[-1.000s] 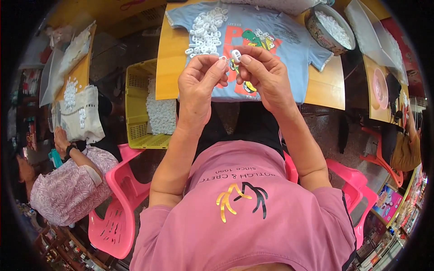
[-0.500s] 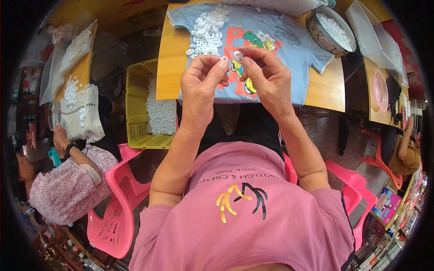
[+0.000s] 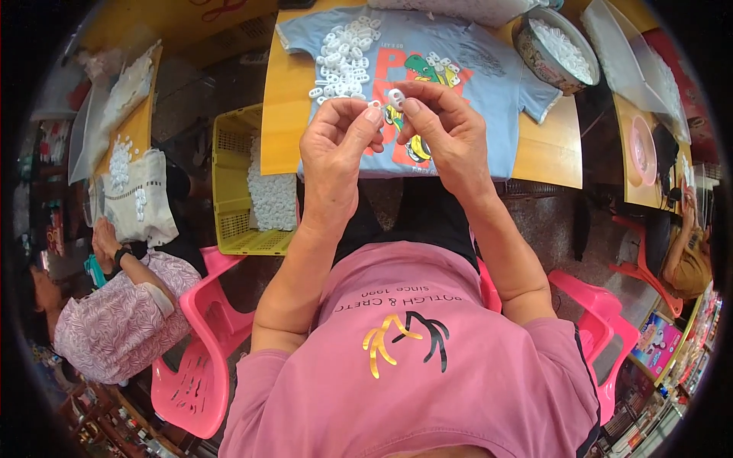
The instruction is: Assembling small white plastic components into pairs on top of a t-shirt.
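Above a light-blue T-shirt (image 3: 492,114) spread on the table, my left hand (image 3: 334,145) and my right hand (image 3: 449,136) come close together. A small white plastic piece (image 3: 374,105) is pinched between my left thumb and fingers, which cover most of it. My right thumb and forefinger grip a white oval plastic piece with holes (image 3: 395,97). The two pieces look slightly apart. Beyond my left hand lies a pile of similar white oval pieces (image 3: 345,61). A few more white pieces (image 3: 437,58) lie on the shirt's print.
The wooden table (image 3: 550,156) shows around the shirt. A metal bowl (image 3: 532,62) of white parts stands at the far right. A yellow crate (image 3: 229,183) holding white pieces is at left. Pink chairs (image 3: 200,359) stand beside me. People sit at tables on both sides.
Both hands shift slightly left in view, along with the table, as the view moves a little. Each hand keeps its pinch on its white piece.
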### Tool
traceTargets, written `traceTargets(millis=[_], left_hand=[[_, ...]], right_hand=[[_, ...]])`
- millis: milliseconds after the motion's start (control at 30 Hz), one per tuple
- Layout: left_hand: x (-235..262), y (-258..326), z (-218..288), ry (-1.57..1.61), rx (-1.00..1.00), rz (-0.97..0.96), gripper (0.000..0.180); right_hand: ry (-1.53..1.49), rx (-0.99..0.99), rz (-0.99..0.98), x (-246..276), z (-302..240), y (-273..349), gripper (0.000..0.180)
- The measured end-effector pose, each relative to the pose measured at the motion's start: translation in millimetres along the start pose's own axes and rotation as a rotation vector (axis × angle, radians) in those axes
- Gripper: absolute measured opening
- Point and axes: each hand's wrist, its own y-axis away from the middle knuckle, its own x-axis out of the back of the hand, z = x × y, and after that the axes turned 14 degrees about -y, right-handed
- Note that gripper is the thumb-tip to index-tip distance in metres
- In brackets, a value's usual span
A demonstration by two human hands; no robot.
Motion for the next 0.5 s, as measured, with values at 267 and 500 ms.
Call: traceTargets(millis=[267, 500], left_hand=[[-5.9, 0.3, 4.6, 0.011, -0.02, -0.009, 0.012], [-12.0, -3.8, 4.5, 0.037, -0.02, -0.018, 0.012]], right_hand=[[-0.338, -0.167, 0.019, 5.5, -3.2, -2.8, 0.024], [-0.662, -0.372, 0.031, 10.8, -8.8, -6.4, 0.031]])
